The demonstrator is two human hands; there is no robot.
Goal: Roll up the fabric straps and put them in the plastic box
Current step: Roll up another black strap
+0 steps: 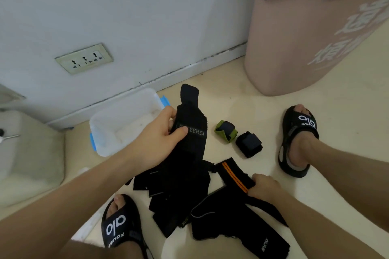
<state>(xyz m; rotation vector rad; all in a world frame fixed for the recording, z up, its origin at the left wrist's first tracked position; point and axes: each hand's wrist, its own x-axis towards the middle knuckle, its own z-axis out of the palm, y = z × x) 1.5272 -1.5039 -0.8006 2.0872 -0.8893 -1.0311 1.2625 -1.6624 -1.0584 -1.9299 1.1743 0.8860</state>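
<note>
From the head camera, looking down at a pale floor, the left hand [163, 134] pinches a long black strap [190, 130] between thumb and curled fingers, holding its upper end raised near the middle of the view; grey lettering runs across the strap just beside the thumb. The strap's lower part drops into a heap [174, 193] of loose black straps at 6 o'clock. At 4 o'clock the right hand [263, 187] grips the end of an orange-striped strap [234, 176] lying on the floor, fingers curled over its edge. The box [117, 128], clear with blue clips, sits at 9 o'clock of the raised strap, against the wall base, and I see no straps in it. Two rolled straps lie at 3 o'clock of the left hand, touching each other: a green roll [226, 131] and a black roll [249, 144]. A sandalled foot shows at 3 o'clock, another at 7 o'clock. A pink bin [299, 44] stands at 1 o'clock, and a wall socket [84, 61] at 10 o'clock.
</note>
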